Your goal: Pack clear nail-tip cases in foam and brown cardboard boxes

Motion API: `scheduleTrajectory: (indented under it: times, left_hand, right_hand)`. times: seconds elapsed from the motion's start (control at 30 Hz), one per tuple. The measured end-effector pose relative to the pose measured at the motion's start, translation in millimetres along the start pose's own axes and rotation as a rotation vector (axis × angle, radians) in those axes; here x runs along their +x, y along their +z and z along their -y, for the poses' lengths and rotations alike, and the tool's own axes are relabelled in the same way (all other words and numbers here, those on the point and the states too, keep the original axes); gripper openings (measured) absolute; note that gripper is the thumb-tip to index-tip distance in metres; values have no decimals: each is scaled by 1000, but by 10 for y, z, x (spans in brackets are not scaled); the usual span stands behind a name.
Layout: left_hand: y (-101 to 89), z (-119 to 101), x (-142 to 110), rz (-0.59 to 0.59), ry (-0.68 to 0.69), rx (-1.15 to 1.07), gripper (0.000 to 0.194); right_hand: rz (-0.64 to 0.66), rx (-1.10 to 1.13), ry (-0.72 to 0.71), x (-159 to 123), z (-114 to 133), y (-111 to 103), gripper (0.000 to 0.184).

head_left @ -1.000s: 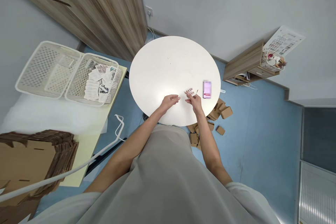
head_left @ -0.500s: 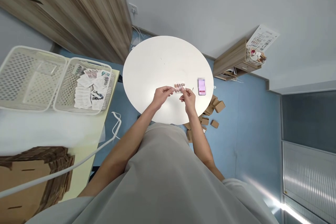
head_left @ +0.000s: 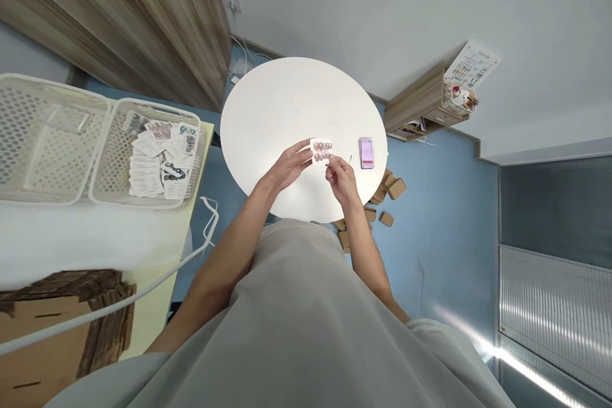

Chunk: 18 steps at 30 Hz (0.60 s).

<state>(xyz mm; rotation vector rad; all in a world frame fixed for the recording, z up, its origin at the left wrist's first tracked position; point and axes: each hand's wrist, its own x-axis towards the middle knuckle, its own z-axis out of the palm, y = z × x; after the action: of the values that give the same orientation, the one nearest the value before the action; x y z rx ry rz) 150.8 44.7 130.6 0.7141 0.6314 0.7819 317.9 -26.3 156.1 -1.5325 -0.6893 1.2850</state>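
Observation:
A small card of press-on nails (head_left: pixel 321 152), with two rows of glossy pinkish-brown nails on white backing, is held above the round white table (head_left: pixel 268 102). My right hand (head_left: pixel 342 180) pinches its lower right corner between thumb and fingers. At the card's left edge is my left hand (head_left: pixel 289 167), fingers stretched out and slightly apart, their tips at the edge. Whether those tips bear any of the card's weight, I cannot tell. To the right on the table lies a phone (head_left: pixel 366 153) with a pink-purple screen.
A white basket (head_left: pixel 109 188) on the left side table holds several nail cards; another basket (head_left: pixel 29 197) stands beside it. Flattened cardboard boxes (head_left: pixel 43 331) are stacked nearer me. Small brown boxes (head_left: pixel 396 188) lie on the floor, right. A white curved tube (head_left: pixel 157 290) crosses the left.
The card has come up and slightly left, its face now turned more toward me. My left fingers have straightened from a pinch; my right hand still grips the corner.

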Motion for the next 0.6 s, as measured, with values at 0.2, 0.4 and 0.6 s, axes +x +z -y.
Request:
scheduleTrajectory:
  times: [0.2, 0.4, 0.6]
  left_hand:
    - [72, -75, -10, 79, -1, -37, 52]
    - [71, 56, 50, -150, 7, 46, 64]
    - [127, 137, 83, -220, -1, 162, 74]
  right_hand:
    - [46, 18, 69, -4, -76, 84, 47]
    - [-172, -313, -102, -86, 16, 32, 41]
    - [-140, -543, -226, -190, 105, 99, 27]
